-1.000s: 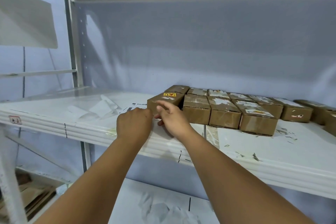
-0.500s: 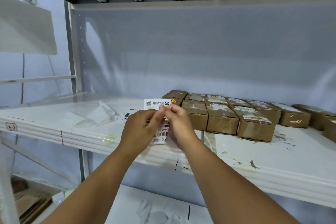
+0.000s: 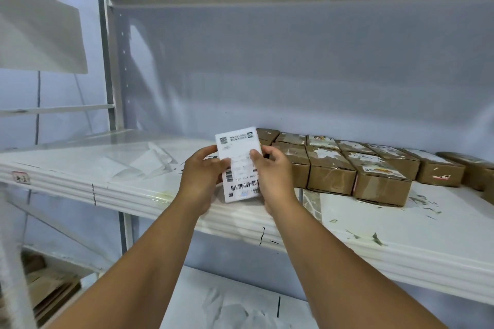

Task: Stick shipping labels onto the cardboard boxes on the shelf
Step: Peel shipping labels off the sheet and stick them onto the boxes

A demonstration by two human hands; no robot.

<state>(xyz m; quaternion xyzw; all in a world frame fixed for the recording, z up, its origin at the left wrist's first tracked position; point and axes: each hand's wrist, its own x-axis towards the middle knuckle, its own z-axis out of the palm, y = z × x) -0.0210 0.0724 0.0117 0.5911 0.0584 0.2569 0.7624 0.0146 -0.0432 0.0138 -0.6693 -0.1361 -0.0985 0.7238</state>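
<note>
Presently, I hold one shipping label [image 3: 239, 165] upright in the air before the front edge of the shelf [image 3: 401, 235], printed face toward me, just left of the cardboard boxes [image 3: 331, 176]. My left hand [image 3: 203, 173] pinches its left edge. My right hand [image 3: 272, 171] pinches the right edge, thumb on the face, fingers behind.

Assessment: the label is thin, light and limp. It will likely curl or fold on itself, and any exposed adhesive should grab at first contact. It is best held by opposite edges and kept taut. Whether the backing is off, I cannot tell.

Boxes: small, brown, closed and taped, set in touching rows on the shelf. Contents not visible. Several tops carry labels or torn remnants. Loose white paper sheets [image 3: 144, 163] lie on the shelf to the left.
</note>
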